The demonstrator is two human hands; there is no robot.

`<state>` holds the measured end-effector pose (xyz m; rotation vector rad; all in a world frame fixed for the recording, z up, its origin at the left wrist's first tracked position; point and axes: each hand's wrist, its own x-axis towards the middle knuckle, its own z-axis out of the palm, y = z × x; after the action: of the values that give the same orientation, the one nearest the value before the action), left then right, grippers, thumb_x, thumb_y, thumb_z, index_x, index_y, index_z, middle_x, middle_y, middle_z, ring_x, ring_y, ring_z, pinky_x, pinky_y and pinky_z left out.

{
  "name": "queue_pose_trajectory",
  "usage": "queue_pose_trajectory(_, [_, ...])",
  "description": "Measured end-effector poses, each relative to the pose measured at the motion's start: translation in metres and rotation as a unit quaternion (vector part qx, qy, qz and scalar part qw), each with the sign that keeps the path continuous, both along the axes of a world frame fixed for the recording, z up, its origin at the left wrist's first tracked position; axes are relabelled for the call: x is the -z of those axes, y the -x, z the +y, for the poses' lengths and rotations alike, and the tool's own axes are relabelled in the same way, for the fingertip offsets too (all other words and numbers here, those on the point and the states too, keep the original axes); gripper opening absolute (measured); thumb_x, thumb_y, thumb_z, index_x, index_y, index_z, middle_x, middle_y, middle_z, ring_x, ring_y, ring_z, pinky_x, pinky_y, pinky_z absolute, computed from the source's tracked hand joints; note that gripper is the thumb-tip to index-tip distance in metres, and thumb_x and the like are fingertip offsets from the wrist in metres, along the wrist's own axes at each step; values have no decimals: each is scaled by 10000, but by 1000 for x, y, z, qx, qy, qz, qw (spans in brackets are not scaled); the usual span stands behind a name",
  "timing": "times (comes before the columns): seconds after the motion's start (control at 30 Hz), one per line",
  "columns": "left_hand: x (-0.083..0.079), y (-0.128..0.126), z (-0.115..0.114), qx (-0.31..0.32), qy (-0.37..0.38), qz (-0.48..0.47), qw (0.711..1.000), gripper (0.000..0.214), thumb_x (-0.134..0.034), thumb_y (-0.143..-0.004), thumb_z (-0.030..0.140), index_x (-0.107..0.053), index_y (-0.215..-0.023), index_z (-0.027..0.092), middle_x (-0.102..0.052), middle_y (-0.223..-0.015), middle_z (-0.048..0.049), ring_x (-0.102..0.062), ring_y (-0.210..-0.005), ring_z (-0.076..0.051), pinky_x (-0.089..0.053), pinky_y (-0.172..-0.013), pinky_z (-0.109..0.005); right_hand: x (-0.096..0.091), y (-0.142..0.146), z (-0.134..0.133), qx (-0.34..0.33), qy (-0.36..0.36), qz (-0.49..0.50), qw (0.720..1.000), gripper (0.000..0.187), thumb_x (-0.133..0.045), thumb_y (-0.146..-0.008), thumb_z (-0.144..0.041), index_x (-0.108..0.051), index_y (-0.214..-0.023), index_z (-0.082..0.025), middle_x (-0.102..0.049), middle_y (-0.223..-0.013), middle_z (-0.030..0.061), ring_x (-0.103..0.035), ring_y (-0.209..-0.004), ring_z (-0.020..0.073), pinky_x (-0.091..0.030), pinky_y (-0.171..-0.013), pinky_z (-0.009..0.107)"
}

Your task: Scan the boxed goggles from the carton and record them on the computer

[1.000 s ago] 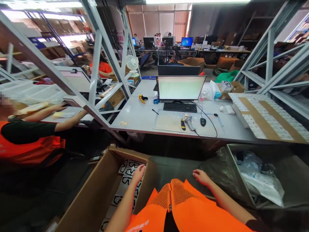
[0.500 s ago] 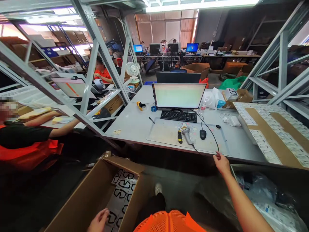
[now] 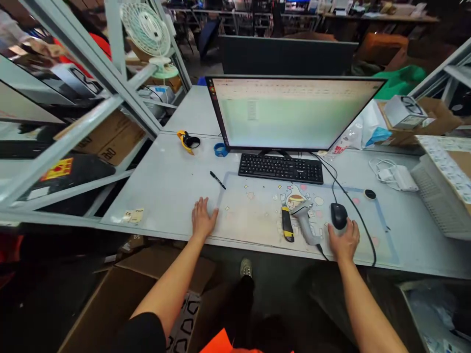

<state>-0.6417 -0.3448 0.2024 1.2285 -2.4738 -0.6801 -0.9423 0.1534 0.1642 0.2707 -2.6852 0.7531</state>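
Note:
My left hand rests on the grey desk near its front edge, fingers spread, holding nothing. A black pen lies just beyond it. At the near end of a black computer mouse is my right hand, thumb and fingers apart on either side; I cannot tell how firmly they touch it. Left of the mouse lie a grey barcode scanner and a yellow-and-black utility knife. Behind them is a black keyboard, in front of a lit monitor.
A tape roll with a yellow holder and a blue tape roll sit left of the monitor. A cable crosses the desk at right. An open carton stands below left; metal frame bars rise at left.
My left hand has moved up from above the carton onto the desk. My right hand has shifted from the cable at the desk edge to the mouse. The view has moved closer and tilted down.

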Motion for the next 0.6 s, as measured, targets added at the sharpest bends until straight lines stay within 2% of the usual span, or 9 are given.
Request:
queue_pose_trajectory(0.1, [17,13,5,-21,3,-88,996,736,-561,-1073,472,-525,-1687,69,-351,-1837,-245,-247,-1743,-441,-205,-1414,-651,4,1,-9,36,-20,7,999,937,-637,-953,-715,-551,-1614,-57,-531,-1641,359,-512,-1538,529,-415,-1248,741])
queue_pose_trajectory(0.2, [25,11,14,-16,35,-111,993,736,-533,-1094,497,-521,-1705,86,-301,-1863,-221,-197,-1760,-425,-144,-1428,-638,5,2,-12,46,-40,29,998,892,-670,-958,-639,-551,-1610,-41,-564,-1600,368,-540,-1512,542,-449,-1217,735])
queue_pose_trajectory(0.4, [26,10,16,-18,54,-116,992,730,-511,-1098,492,-533,-1695,72,-318,-1857,-223,-207,-1756,-423,-146,-1428,-634,4,2,-15,35,-107,30,993,747,-600,-1021,-524,-551,-1630,-94,-565,-1596,346,-601,-1419,527,-483,-1133,701])
queue_pose_trajectory(0.6, [27,13,15,-23,53,-115,992,720,-527,-1092,484,-545,-1689,82,-324,-1855,-220,-237,-1747,-419,-151,-1426,-635,5,5,-17,34,-114,30,992,698,-564,-1039,-499,-586,-1622,-116,-558,-1615,336,-632,-1367,511,-488,-1097,682])
